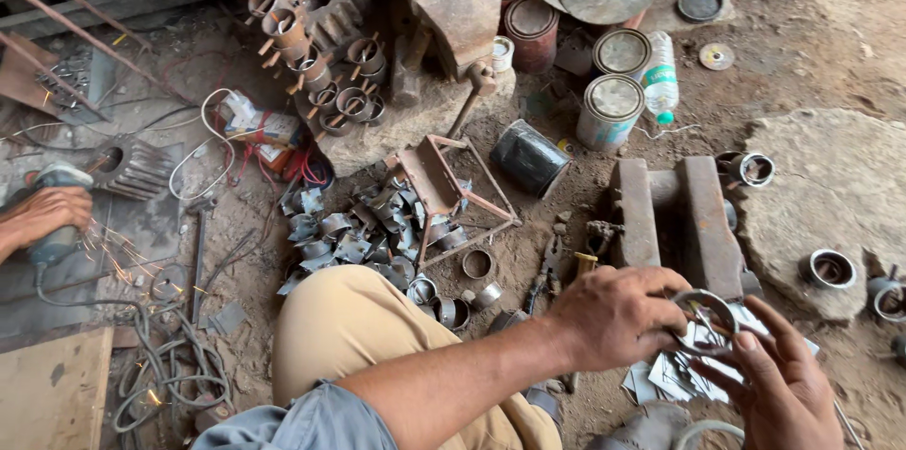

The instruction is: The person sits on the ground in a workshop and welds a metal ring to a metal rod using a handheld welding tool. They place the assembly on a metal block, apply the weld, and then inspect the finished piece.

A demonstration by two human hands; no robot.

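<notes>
My left hand (613, 313) reaches across my bent knee and pinches a short metal ring (705, 302) at its left rim. My right hand (783, 384) comes up from the lower right, its thumb and fingers on the lower right of the same ring. The ring hangs just above a small heap of flat cut sheet-metal pieces (665, 376) on the dirt floor. What sits inside the ring is too small to make out.
A heap of bent metal parts and rings (363, 233) lies ahead of my knee beside a rusty angle-iron frame (444, 186). Two heavy iron blocks (675, 214), paint tins (612, 108), a plastic bottle (661, 77) and a flat stone (830, 186) lie around. At the left another person's hand (42, 214) runs a sparking grinder.
</notes>
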